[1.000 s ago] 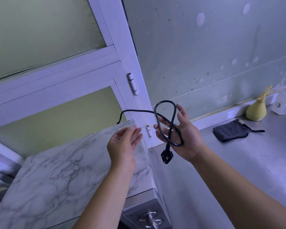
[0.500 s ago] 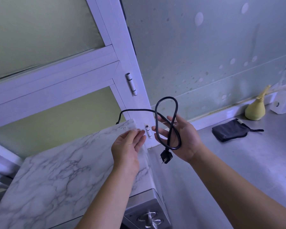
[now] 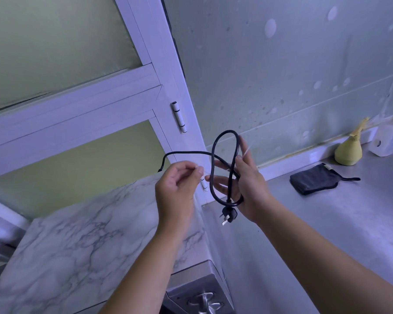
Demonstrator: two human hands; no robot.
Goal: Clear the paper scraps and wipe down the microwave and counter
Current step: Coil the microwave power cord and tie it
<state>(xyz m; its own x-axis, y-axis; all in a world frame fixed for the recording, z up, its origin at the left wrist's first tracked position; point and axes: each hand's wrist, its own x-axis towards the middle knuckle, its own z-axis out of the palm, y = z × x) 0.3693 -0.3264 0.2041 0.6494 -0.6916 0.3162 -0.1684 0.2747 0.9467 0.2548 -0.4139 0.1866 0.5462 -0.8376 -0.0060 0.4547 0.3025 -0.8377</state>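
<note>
Grey table runs right along a spotted green wall; white-framed window far left. One microwave near left, marble-pattern sheet on top. On the table far right: one dark cloth, one yellow bag, one white bottle. My right hand grip is closed on one looped black cord, plug hanging. My left hand has fingertips pinched together over the sheet's far corner; what's pinched, can't tell.

right hand holding looped cord, microwave
</note>
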